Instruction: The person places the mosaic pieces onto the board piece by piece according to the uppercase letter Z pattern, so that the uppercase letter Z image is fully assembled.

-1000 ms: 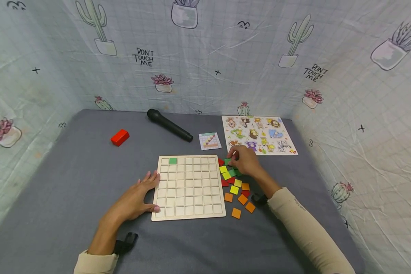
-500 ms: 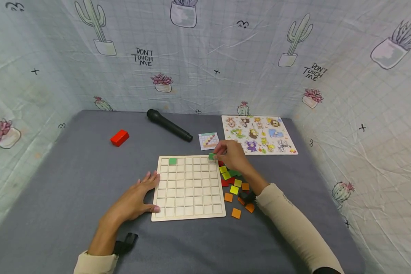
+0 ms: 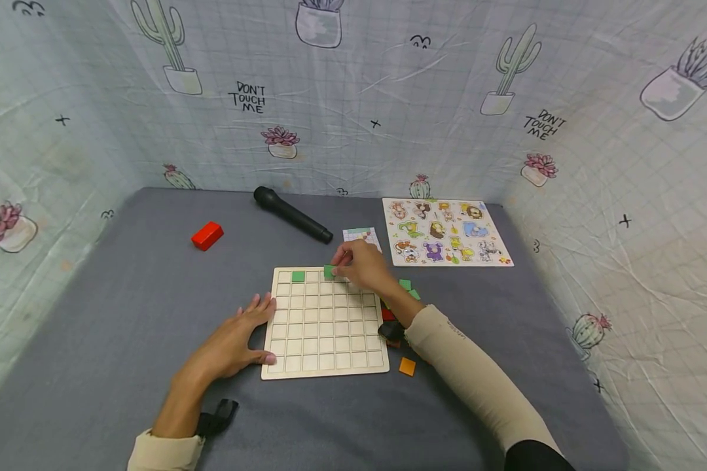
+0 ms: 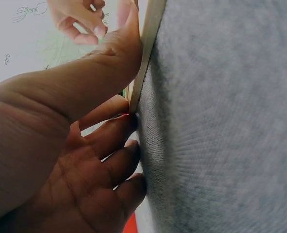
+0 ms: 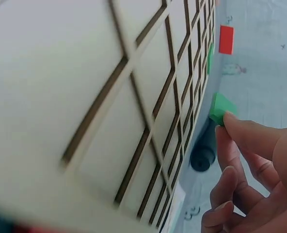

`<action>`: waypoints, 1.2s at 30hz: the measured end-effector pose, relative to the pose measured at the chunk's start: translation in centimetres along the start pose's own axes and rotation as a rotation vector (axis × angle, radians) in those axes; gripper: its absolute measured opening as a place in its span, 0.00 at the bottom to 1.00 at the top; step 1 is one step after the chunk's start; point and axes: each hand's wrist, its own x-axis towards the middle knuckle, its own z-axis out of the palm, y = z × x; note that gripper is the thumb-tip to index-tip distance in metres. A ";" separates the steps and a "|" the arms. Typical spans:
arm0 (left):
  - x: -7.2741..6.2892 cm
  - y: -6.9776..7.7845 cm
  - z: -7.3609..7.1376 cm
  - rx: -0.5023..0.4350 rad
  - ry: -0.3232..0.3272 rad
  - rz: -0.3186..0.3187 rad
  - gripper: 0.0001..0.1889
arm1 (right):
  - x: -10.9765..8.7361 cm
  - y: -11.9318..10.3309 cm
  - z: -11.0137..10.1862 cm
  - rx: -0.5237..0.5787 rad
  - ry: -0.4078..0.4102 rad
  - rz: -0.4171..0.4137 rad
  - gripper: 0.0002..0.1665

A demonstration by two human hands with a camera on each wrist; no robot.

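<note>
A pale wooden grid board [image 3: 318, 327] lies flat on the grey cloth. My left hand [image 3: 230, 343] rests at its left edge, fingers spread and fairly straight, with the thumb on the board near the front left corner. Over the board's far edge, my right hand [image 3: 362, 265] pinches a green square tile [image 3: 328, 271] between thumb and fingertips. The right wrist view has this tile [image 5: 222, 107] raised clear of the board. One green tile [image 3: 298, 277] sits in a cell of the far row. Loose tiles right of the board, such as an orange tile [image 3: 407, 366], are partly hidden by my right arm.
Behind the board lie a black microphone [image 3: 292, 214] and a small printed card [image 3: 359, 234], half covered by my right hand. An animal picture board [image 3: 448, 232] is at the back right. A red block [image 3: 207, 235] stands at the back left.
My right hand has taken the green tile from the loose tiles and carried it leftward over the board's far edge. My left hand keeps its place on the board.
</note>
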 end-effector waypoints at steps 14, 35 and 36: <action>0.0 -0.1 -0.3 -0.014 0.003 0.013 0.56 | 1.5 -2.9 2.9 -0.112 -0.018 0.020 0.05; -0.3 0.0 -0.1 0.011 0.002 0.012 0.56 | -1.5 0.6 -0.1 -0.048 -0.022 -0.075 0.07; -0.3 0.0 -0.1 0.010 0.000 0.010 0.57 | -1.8 0.9 -0.5 -0.053 -0.018 -0.072 0.08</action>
